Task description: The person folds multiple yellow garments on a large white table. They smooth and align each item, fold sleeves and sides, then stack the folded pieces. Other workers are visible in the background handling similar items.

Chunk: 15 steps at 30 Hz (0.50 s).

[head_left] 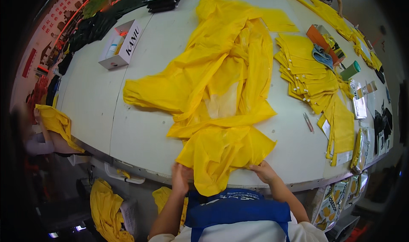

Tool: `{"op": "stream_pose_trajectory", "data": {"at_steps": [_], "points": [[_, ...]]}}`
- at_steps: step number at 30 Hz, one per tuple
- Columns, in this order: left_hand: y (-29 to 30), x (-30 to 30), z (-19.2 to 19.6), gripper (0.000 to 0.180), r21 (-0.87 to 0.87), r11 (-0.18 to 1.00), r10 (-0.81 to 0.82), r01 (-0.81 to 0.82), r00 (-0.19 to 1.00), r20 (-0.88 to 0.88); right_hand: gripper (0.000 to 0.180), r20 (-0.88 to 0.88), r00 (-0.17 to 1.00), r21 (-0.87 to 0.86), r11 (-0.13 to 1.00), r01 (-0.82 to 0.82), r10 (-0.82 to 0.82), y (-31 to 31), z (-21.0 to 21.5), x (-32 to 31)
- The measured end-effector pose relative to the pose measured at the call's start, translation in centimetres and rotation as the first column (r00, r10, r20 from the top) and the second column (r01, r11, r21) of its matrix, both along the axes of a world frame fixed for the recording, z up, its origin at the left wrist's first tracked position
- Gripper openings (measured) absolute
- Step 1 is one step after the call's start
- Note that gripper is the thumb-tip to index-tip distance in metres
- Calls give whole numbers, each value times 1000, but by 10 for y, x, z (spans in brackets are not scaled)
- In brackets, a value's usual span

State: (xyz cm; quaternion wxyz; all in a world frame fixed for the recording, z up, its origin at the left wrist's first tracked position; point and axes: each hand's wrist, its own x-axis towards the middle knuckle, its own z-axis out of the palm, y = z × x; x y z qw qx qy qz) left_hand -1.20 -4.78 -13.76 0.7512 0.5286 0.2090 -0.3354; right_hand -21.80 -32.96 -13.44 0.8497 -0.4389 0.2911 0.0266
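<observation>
Our left hand (181,177) is at the near edge of the white table (91,97), with its fingers closed on the bottom hem of the big yellow raincoat (221,84). Our right hand (264,171) pinches the same hem on the other side. The coat lies spread out in front of us, from the near edge up the middle of the table, and a bit of it hangs over the edge between our hands.

We think the coat is thin, light and floppy. It looks a little shiny, so it may slide on the table and slip through fingers. It folds and wrinkles very easily. The hem and the corners look like the best spots to hold, one hand on each side, so it stays flat.

To the right lies a stack of folded yellow pieces (304,74). Past it, along the right edge, are flat shiny packets (360,146) with yellow in them. A small green bottle (350,70) and an orange box (317,37) sit near the stack. On the far left stands an open white cardboard box (121,44) with dark letters on its side. On the far left wall is a red sign (29,62).
</observation>
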Motion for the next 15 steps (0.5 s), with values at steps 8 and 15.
{"op": "stream_pose_trajectory", "data": {"at_steps": [8,15], "points": [[-32,5,93,48,-528,806,-334,268,942,-31,37,-52,886,218,860,460,-461,-19,131,24],[-78,-58,69,50,-638,737,-362,222,927,-95,41,-34,959,-139,952,274,-281,-9,118,-15]]}}
